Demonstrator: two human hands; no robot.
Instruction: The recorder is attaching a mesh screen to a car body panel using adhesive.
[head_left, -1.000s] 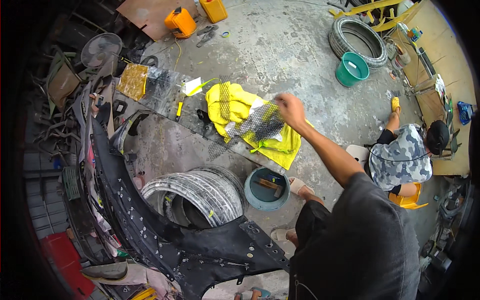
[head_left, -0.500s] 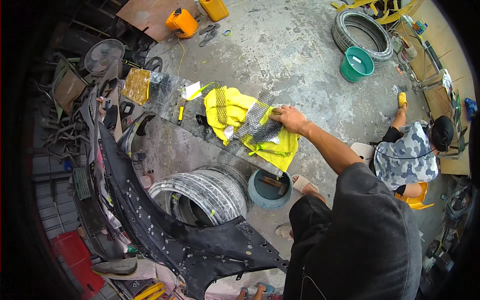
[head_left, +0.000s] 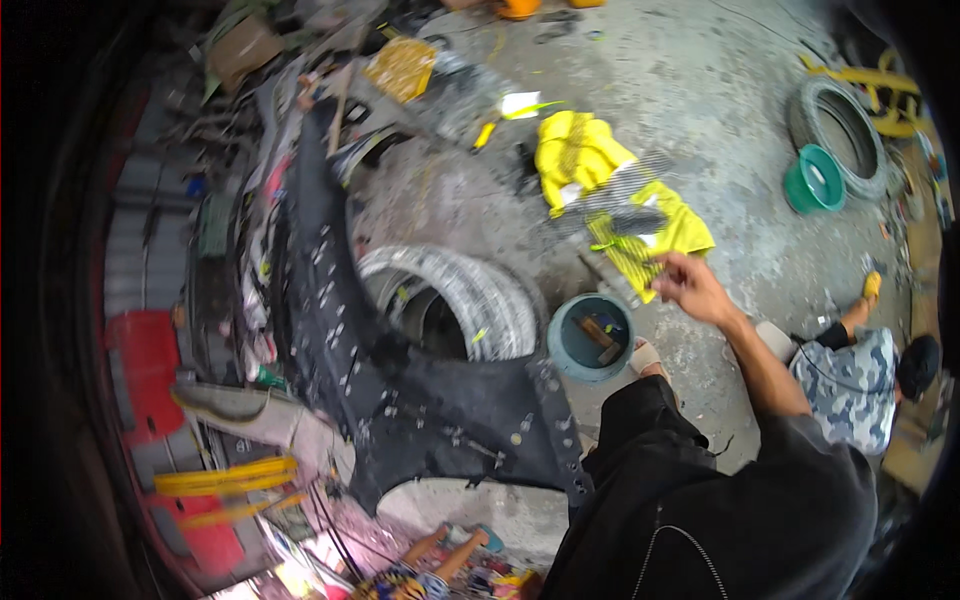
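Note:
My right hand hangs by the near right edge of a yellow cloth. Its fingers are loosely curled, somewhat blurred, with a gap between index finger and thumb and nothing visible in them. Pieces of dark wire mesh lie over the bunched cloth, beside a bright green strip. Below the hand stands a grey-blue basin of water with brown wooden-looking pieces inside. My left hand is out of view.
A black car fender stretches across the left and centre, in front of a whitish tyre. A green bucket and another tyre stand far right. A person in a camouflage shirt sits at the right. Another person's legs show below.
My right hand has come off the mesh and drawn back toward me. The view has swung, shifting the cloth right, and more of the fender and lower left shows.

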